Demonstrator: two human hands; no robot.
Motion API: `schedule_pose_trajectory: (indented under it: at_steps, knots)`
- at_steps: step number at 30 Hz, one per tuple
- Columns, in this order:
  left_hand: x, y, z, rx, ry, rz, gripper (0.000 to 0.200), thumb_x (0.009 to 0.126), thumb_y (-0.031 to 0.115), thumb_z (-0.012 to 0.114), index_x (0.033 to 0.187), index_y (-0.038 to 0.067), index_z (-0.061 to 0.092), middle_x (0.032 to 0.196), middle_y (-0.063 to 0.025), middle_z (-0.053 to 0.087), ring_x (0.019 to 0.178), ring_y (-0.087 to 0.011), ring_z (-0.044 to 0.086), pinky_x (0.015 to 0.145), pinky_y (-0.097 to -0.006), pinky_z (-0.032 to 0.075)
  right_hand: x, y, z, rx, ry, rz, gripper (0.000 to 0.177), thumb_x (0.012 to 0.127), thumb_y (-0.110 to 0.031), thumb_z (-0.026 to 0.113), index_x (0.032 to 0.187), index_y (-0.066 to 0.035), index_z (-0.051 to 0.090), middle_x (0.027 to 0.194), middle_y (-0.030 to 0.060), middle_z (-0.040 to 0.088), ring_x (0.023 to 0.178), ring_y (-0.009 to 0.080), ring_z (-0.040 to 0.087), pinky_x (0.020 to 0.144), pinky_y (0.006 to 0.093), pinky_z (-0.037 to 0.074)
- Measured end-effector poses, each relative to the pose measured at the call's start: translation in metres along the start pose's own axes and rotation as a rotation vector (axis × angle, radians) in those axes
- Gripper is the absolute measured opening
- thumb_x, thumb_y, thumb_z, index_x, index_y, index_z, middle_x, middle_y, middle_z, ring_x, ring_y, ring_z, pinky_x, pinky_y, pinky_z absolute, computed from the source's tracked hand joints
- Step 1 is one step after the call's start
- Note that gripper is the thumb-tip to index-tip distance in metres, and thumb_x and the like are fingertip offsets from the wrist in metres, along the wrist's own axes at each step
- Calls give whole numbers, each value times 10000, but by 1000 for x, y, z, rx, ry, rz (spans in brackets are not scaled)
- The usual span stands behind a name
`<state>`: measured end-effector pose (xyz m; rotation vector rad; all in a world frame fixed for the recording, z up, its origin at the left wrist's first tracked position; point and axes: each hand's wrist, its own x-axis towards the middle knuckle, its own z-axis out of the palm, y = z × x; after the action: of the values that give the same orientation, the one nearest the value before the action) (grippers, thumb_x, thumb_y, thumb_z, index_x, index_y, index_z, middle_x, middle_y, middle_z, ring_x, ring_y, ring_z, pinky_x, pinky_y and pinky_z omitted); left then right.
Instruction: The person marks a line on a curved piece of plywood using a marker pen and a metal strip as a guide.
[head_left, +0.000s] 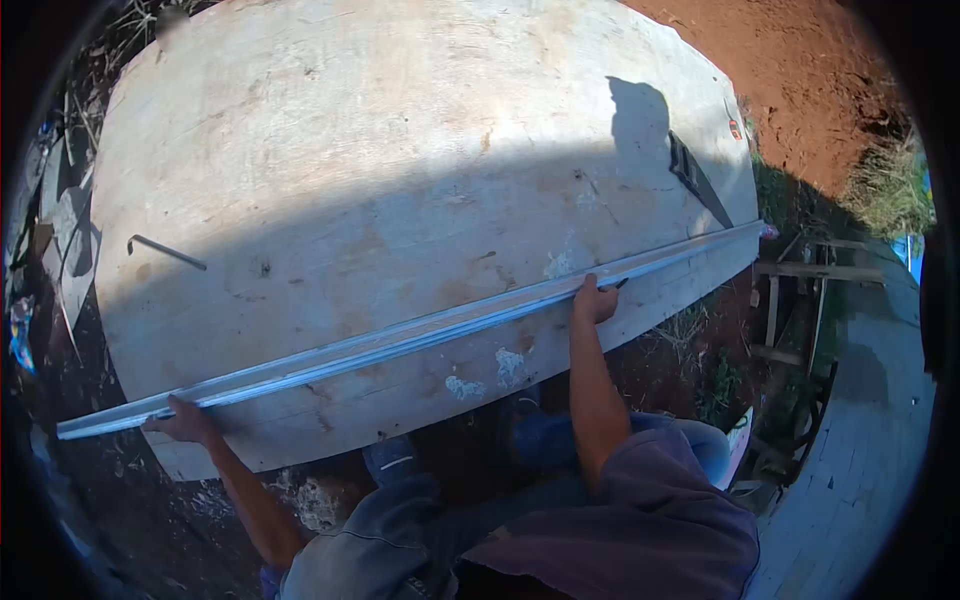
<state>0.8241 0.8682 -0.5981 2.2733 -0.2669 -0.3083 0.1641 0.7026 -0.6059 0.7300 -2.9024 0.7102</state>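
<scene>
A long, pale metal-looking strip (400, 340) lies slantwise across a worn wooden board (330, 230), its left end reaching past the board's edge. My left hand (185, 420) grips the strip near that left end, thumb on top and fingers at the near edge. Right of the strip's middle, my right hand (597, 300) is closed at its near edge, with a small dark, pen-like object (622, 283) sticking out of the fingers. A handsaw (700, 180) rests on the board beyond the strip at the right. A thin bent metal rod (170, 252) lies at the left.
Reddish soil (800, 80) shows beyond the board at the upper right. Wooden slats (820, 271) and a grey plank surface (860, 440) are at the right. Debris (70, 230) lies along the left side. My legs are below the board's near edge.
</scene>
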Motion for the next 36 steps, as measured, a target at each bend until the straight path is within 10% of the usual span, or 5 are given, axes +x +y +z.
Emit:
schedule_pose_trajectory:
  at_steps: [1,8,36]
  knots:
    - [4,-11,-3,433,327,47,758,875,213,598,1421,-61,149,1177,-334,524,972,-369,627,802,-426,556,-1,-2,-2,11,-20,28,420,729,-327,717,885,39,582,981,228,571,931,391,573,845,464,462]
    - [42,-59,-5,319,344,0,746,827,368,654,1326,-44,283,1134,-283,563,944,-409,625,786,-471,498,-13,-12,-4,82,42,26,375,731,-291,704,859,27,552,966,217,546,920,396,554,835,481,453]
    - [20,-35,-2,130,316,57,1005,821,296,681,1474,-45,-3,1214,-293,541,991,-391,624,838,-422,531,-11,-6,-7,41,29,5,392,737,-288,697,901,46,573,993,233,553,966,403,545,861,483,443]
